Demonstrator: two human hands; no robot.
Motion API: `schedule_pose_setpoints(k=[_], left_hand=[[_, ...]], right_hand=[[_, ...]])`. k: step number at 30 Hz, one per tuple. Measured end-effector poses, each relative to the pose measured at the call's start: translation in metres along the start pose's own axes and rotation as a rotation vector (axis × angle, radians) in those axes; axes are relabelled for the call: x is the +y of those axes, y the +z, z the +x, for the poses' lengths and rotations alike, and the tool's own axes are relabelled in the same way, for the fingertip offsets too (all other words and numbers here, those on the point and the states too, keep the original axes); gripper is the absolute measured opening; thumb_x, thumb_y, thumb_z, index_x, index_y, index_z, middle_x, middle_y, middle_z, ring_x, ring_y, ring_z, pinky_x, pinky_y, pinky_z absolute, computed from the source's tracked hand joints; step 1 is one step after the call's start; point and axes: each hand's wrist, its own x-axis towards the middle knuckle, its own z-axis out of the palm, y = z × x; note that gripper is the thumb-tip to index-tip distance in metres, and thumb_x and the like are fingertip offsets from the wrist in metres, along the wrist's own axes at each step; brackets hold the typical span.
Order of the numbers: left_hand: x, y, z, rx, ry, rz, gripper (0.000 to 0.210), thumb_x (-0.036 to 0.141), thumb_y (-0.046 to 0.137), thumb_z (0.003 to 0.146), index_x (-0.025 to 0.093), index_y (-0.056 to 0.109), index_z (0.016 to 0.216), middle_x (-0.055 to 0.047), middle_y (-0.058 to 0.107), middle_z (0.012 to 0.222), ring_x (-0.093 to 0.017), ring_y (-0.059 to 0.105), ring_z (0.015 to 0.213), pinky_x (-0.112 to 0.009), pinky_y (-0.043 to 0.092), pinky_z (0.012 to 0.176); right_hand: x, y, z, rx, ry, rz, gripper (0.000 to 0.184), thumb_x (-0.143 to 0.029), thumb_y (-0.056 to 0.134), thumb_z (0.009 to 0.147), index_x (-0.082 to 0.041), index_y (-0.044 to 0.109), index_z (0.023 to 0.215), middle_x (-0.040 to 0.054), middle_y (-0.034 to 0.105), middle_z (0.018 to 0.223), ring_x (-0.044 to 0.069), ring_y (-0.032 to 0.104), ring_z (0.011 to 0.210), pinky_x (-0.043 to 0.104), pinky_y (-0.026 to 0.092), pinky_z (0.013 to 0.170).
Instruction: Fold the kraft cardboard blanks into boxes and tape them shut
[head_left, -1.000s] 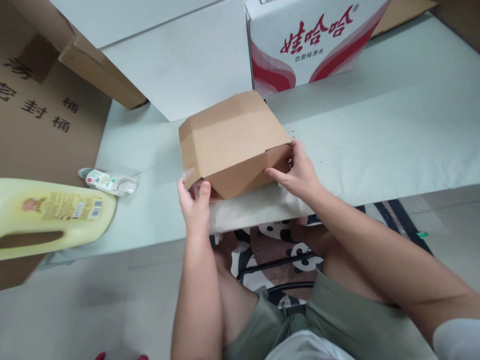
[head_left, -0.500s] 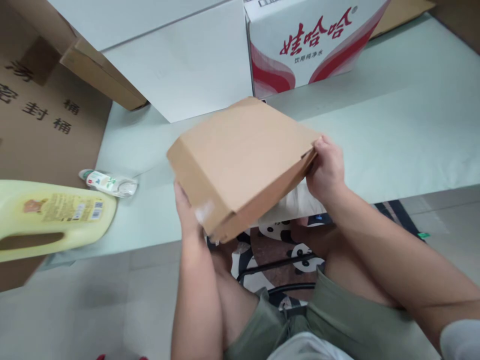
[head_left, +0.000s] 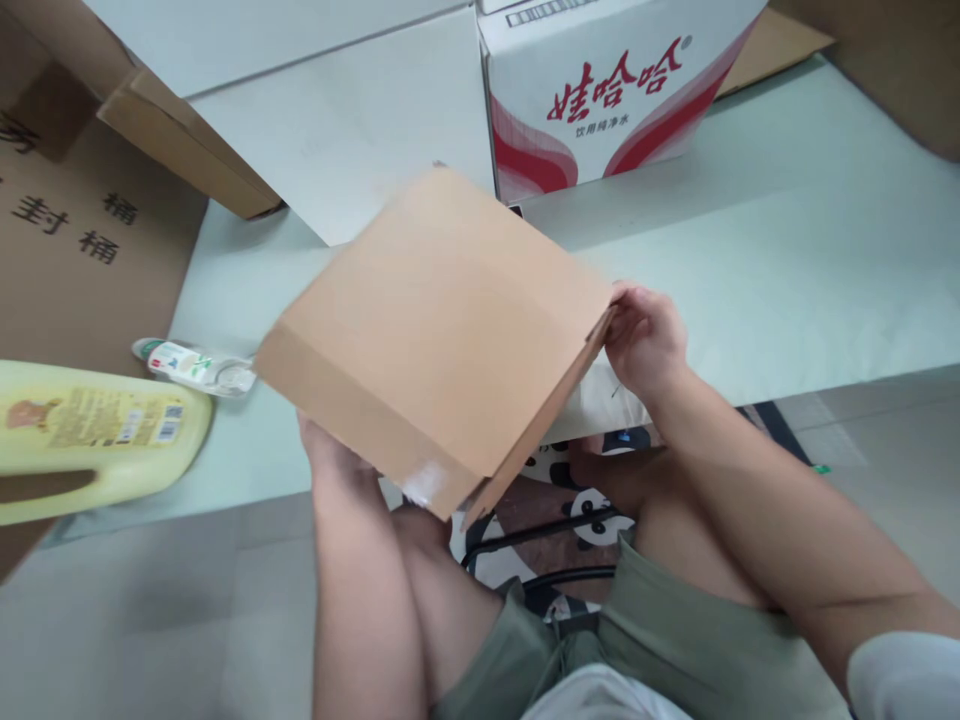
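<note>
A brown cardboard box (head_left: 450, 320) is held up tilted over the front edge of the table, its broad plain face toward me. A bit of clear tape shines near its lower corner. My left hand (head_left: 337, 455) is under the lower left side, its fingers mostly hidden behind the cardboard. At the right corner my right hand (head_left: 646, 335) grips the edge, thumb and fingers closed on it. Below the box's right side, something pale and white (head_left: 604, 400) lies partly covered at the table edge.
White cartons stand at the back, including a red-and-white water carton (head_left: 592, 110). On the left are a large printed cardboard box (head_left: 67, 260), a yellow jug (head_left: 97, 440) and a small clear-wrapped packet (head_left: 195, 367) on the pale green tabletop (head_left: 787, 260).
The box has turned and flattened out, showing more of its broad face. My left hand has moved left and down with it; my right hand stays at the right corner.
</note>
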Motion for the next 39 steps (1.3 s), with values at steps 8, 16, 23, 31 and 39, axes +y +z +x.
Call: schedule_pose_setpoints(k=[8,16,23,31,39], left_hand=[[0.005,0.024,0.001,0.194,-0.034,-0.19,0.025,0.016,0.045,0.09,0.016,0.07,0.093,-0.003,0.072,0.067,-0.017,0.068,0.066,-0.029,0.058,0.072],[0.002,0.016,-0.006,-0.048,0.112,-0.232,0.041,0.052,0.056,0.089,0.019,0.07,0.11,-0.008,0.074,0.118,-0.027,0.063,0.121,-0.04,0.051,0.102],[-0.008,0.017,-0.002,0.119,0.038,-0.148,0.02,0.027,0.066,0.082,0.018,0.069,0.1,-0.009,0.074,0.118,-0.024,0.06,0.127,-0.038,0.051,0.105],[-0.003,0.009,-0.01,0.006,-0.087,-0.184,0.025,0.047,0.062,0.077,0.022,0.064,0.084,-0.005,0.072,0.091,-0.017,0.071,0.08,-0.023,0.055,0.061],[0.01,0.013,-0.018,0.063,-0.204,-0.23,0.019,0.039,0.06,0.076,0.021,0.058,0.073,0.0,0.059,0.065,-0.01,0.058,0.051,-0.02,0.047,0.048]], right_hand=[[0.003,-0.006,0.01,-0.066,0.087,-0.055,0.051,-0.072,0.048,0.081,-0.028,0.06,0.103,0.0053,0.067,0.106,0.021,0.068,0.102,0.035,0.056,0.081],[-0.003,0.021,-0.007,-0.229,0.278,0.035,0.054,-0.057,0.079,0.068,-0.024,0.058,0.106,-0.0019,0.057,0.078,0.011,0.046,0.059,0.025,0.038,0.048],[-0.019,0.036,-0.027,-0.274,0.349,0.135,0.053,-0.06,0.08,0.063,-0.023,0.057,0.091,-0.0003,0.06,0.075,0.011,0.051,0.057,0.025,0.037,0.045],[-0.06,0.001,-0.06,-0.071,0.423,0.167,0.044,-0.045,0.086,0.058,-0.021,0.056,0.079,-0.0061,0.054,0.065,0.001,0.027,0.04,0.022,0.015,0.034],[-0.101,-0.175,-0.105,0.565,0.021,-0.351,0.018,-0.038,0.082,0.074,-0.041,0.064,0.076,0.0035,0.069,0.097,0.017,0.058,0.062,0.03,0.025,0.031]])
